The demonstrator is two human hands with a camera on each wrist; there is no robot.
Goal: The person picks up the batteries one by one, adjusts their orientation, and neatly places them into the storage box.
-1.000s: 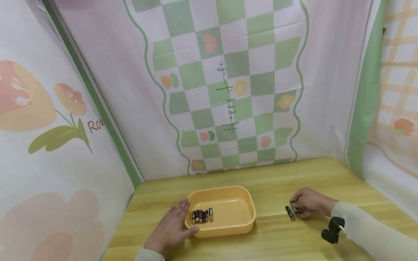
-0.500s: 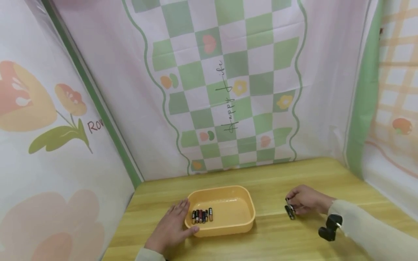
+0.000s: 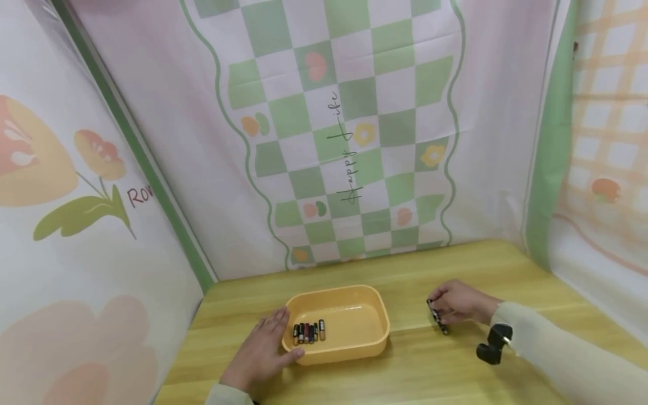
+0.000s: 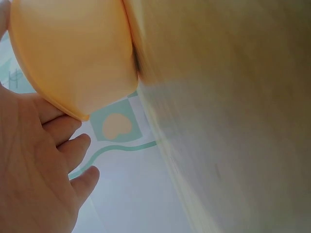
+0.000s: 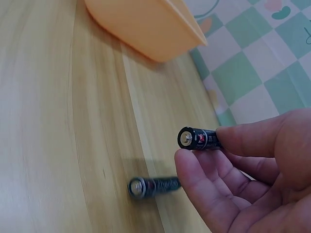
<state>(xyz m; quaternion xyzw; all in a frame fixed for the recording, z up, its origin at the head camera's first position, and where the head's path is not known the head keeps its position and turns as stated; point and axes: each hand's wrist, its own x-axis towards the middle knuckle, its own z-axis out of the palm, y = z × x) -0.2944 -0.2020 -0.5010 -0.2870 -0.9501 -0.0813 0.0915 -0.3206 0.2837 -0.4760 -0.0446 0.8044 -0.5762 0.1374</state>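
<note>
My right hand (image 3: pixel 463 304) pinches a small black battery (image 5: pixel 198 139) between thumb and fingers, its metal tip facing outward. Below it, a second black battery (image 5: pixel 154 187) lies on the table, partly hidden by the fingers. To the left stands a yellow-orange plastic tray (image 3: pixel 354 326). Inside it, several batteries (image 3: pixel 306 333), black and dark red, lie side by side near the left wall. My left hand (image 3: pixel 260 349) rests on the tray's left end, fingers along the side rim and thumb at the near rim. The left wrist view shows those fingers (image 4: pixel 73 150) slightly bent beside the tray.
A light wood-grain table (image 3: pixel 405 371) bears the tray and batteries. Behind it hangs a cloth backdrop (image 3: pixel 374 169) with green checks, and a printed panel (image 3: pixel 101 281) stands to the left. A black device (image 3: pixel 493 344) is strapped at the right wrist.
My right hand has lifted its battery and moved left, over the one left on the table. My left hand and the tray keep their places while the head view shifts slightly.
</note>
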